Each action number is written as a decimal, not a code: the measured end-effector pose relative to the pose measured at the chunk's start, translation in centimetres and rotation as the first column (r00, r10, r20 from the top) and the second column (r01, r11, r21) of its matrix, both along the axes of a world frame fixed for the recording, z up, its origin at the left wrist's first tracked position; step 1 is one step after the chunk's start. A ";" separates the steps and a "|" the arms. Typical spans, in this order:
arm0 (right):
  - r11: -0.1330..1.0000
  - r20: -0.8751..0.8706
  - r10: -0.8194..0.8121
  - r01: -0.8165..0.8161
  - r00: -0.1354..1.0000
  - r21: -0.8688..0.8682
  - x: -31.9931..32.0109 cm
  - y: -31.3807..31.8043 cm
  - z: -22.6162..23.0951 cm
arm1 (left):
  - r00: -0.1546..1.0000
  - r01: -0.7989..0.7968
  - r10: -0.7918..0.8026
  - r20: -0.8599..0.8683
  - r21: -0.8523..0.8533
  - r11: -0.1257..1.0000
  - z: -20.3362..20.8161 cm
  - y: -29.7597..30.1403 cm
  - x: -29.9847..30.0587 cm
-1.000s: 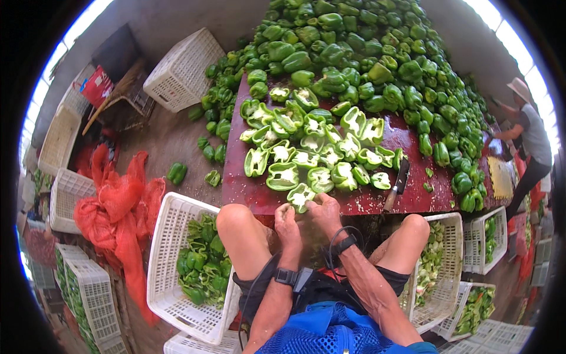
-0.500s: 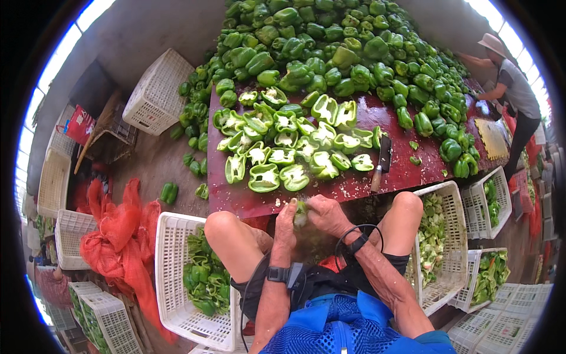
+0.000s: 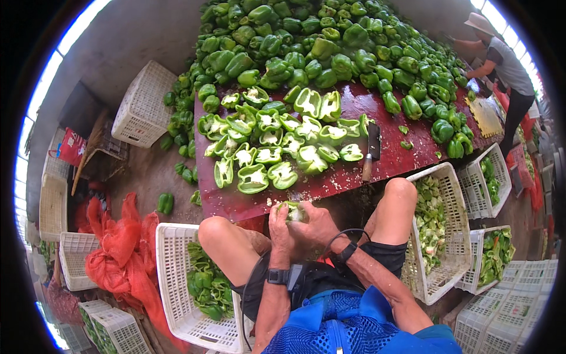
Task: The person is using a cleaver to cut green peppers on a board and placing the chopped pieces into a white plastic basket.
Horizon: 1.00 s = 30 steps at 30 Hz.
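Well, the big heap of whole green peppers [image 3: 330, 53] fills the far end of the room and spills onto the dark red board [image 3: 413, 153] that serves as a worktable. On the near part of that board lies a spread of halved peppers [image 3: 277, 141], cut faces up with pale cores showing, and a cleaver [image 3: 371, 150] rests just beside them, apart from both hands. A white crate [image 3: 177, 277] by the left knee holds green pieces, another crate [image 3: 448, 236] by the right knee holds trimmings or pieces too; I cannot tell which is which.

Between the knees, just below the board's near edge, the left hand [image 3: 279, 227] and right hand [image 3: 318, 227] are both closed around one pepper half [image 3: 292, 210], fingers curled on it, thumbs at the pale middle. It looks to me like the coring step: the seed clump being worked out by hand.

The next move, I'd judge, calls for a firm thumb push to free the core without tearing the wall, then dropping the pieces into the proper crates.
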State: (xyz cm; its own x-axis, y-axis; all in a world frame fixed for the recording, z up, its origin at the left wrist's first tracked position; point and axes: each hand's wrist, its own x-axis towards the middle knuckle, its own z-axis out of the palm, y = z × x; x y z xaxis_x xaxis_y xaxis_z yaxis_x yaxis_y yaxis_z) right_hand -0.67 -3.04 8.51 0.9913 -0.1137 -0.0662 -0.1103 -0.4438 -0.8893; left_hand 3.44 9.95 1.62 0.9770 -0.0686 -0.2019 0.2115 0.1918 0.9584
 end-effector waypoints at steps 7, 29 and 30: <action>0.996 -0.026 -0.031 0.033 0.999 0.082 -0.2 -0.7 -1.4 | 0.990 0.037 -0.065 -0.122 -0.222 0.974 0.8 -0.9 -0.5; 0.977 -0.013 -0.175 0.175 0.985 0.121 -0.8 -1.6 -3.7 | 0.953 0.181 -0.213 0.215 0.159 0.971 3.2 -1.4 -1.3; 0.950 -0.011 -0.170 0.167 0.985 0.263 -0.7 -2.0 -4.1 | 0.961 0.199 -0.214 0.173 0.100 0.975 3.1 -1.5 -1.3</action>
State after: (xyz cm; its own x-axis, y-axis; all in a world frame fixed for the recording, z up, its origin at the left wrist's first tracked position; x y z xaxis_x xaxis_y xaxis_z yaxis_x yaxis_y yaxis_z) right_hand -1.38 -5.08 4.40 0.9601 -0.2592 -0.1051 -0.1527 -0.1711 -0.9734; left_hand 2.17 8.40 4.70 0.9640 -0.2637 -0.0352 0.0589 0.0824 0.9949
